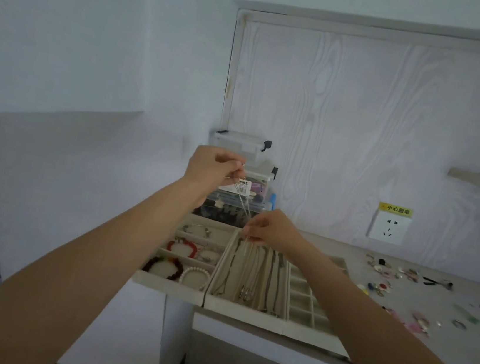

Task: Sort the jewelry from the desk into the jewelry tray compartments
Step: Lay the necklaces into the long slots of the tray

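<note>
Both forearms reach in from the bottom edge toward the trays. My left hand point(213, 167) is raised, its grip pinching the top of a thin silver necklace point(243, 202); my right hand point(272, 228) pinches the chain lower down, just above the middle tray point(245, 309), the one with long slots that already holds other chains. I judge this as the laying-in step: next I should lower the left hand so the chain settles straight along one slot, then let go with both. Which slot it hangs over I cannot tell, since the chain is faint and the right hand covers its lower end. Small pieces point(419, 299) scattered on the desk point(346, 252) are too blurred to identify.
</note>
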The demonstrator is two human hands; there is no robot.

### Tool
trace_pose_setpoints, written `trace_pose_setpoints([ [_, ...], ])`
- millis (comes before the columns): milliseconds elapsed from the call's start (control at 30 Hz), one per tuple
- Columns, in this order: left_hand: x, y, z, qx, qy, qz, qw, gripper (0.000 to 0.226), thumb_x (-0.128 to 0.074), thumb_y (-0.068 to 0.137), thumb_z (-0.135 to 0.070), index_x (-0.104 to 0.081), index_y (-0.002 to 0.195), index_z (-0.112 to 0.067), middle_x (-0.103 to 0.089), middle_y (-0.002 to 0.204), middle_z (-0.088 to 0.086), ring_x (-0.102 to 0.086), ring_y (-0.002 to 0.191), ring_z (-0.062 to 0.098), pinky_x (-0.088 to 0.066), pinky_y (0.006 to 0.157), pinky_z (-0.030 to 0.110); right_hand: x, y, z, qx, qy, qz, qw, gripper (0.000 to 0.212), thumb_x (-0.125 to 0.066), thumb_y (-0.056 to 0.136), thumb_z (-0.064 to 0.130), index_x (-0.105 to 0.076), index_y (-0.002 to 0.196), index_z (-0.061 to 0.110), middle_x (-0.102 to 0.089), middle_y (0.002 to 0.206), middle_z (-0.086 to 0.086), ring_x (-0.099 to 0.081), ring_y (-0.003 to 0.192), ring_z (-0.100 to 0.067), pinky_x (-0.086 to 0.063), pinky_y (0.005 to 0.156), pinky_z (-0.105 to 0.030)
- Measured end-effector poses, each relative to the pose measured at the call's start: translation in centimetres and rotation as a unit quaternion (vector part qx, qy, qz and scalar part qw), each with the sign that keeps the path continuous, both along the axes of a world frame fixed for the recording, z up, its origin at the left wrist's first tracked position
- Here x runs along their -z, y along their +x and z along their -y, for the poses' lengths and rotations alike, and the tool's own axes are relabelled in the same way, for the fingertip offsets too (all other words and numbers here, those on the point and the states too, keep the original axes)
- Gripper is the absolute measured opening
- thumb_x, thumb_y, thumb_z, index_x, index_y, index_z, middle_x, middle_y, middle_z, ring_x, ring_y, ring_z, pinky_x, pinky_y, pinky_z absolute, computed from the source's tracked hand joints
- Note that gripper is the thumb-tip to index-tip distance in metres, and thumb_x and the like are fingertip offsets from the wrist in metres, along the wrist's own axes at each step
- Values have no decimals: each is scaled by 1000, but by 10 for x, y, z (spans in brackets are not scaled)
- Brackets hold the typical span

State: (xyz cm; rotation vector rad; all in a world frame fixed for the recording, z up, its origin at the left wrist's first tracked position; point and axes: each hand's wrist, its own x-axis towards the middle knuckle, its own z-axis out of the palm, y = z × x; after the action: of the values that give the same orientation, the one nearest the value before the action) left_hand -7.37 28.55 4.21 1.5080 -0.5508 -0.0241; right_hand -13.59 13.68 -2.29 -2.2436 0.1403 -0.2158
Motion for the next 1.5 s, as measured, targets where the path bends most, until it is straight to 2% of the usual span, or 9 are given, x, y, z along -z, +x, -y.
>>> trace_pose_setpoints([
  [100,4,4,-8,-19,8,17,1000,12,-57,90,0,-67,97,1,-68,79,11,-68,71,15,-58,72,24,9,1,1,-1,-17,-2,1000,16,-66,85,10,-71,93,-3,-72,86,-15,-66,69,-10,-55,79,-21],
  [233,9,-2,-13,1,22,34,999,10,-59,89,-1,-68,88,-6,-69,81,11,-69,76,19,-58,76,29,19,-2,-4,-11,-15,-17,1000,18,-66,84,5,-69,94,-10,-68,74,-7,-62,54,4,-51,64,-7],
  [467,14,-16,-19,24,43,49,998,11,-60,88,-2,-69,94,-5,-69,83,9,-70,72,14,-58,68,22,28,-18,-14,-49,-41,-48,997,15,-66,84,10,-72,89,-4,-72,92,-21,-69,90,-29,-54,90,-31],
  [667,14,-25,-17,36,46,42,997,9,-61,88,-1,-68,93,-2,-68,80,10,-67,67,12,-59,69,24,26,-29,-15,-77,55,-110,989,7,-65,84,2,-70,80,5,-71,77,-5,-70,73,-11,-57,73,-18],
  [767,10,-27,-16,34,46,48,997,10,-61,88,-1,-68,96,0,-68,80,9,-67,68,12,-58,68,22,24,-31,-15,-81,94,-119,985,7,-65,84,2,-71,81,5,-71,79,-5,-70,75,-11,-57,75,-18],
  [933,8,-29,-15,36,56,44,997,11,-61,87,0,-67,96,1,-68,78,8,-66,64,11,-58,66,21,22,-32,-22,-92,81,-130,984,7,-64,85,4,-70,81,5,-71,84,-7,-69,80,-13,-56,82,-23],
  [1067,11,-30,-16,38,70,33,996,9,-63,86,1,-65,94,-2,-67,81,12,-67,64,12,-58,64,22,25,-32,-27,-91,69,-141,983,8,-61,87,3,-67,81,3,-69,79,-3,-68,73,-7,-56,80,-20],
  [1267,13,-26,-13,46,81,43,995,9,-67,83,0,-60,84,-5,-68,81,13,-68,69,17,-59,71,29,21,-32,-24,-79,34,-141,986,13,-62,87,6,-65,94,-3,-70,88,-9,-65,82,-14,-54,83,-24],
  [1500,23,-13,5,42,164,75,983,9,-70,81,-7,-63,88,-7,-68,81,4,-67,75,14,-56,67,23,-5,-24,-15,-2,74,-56,996,31,-64,86,9,-60,116,10,-65,107,-8,-61,87,-12,-50,66,-17],
])
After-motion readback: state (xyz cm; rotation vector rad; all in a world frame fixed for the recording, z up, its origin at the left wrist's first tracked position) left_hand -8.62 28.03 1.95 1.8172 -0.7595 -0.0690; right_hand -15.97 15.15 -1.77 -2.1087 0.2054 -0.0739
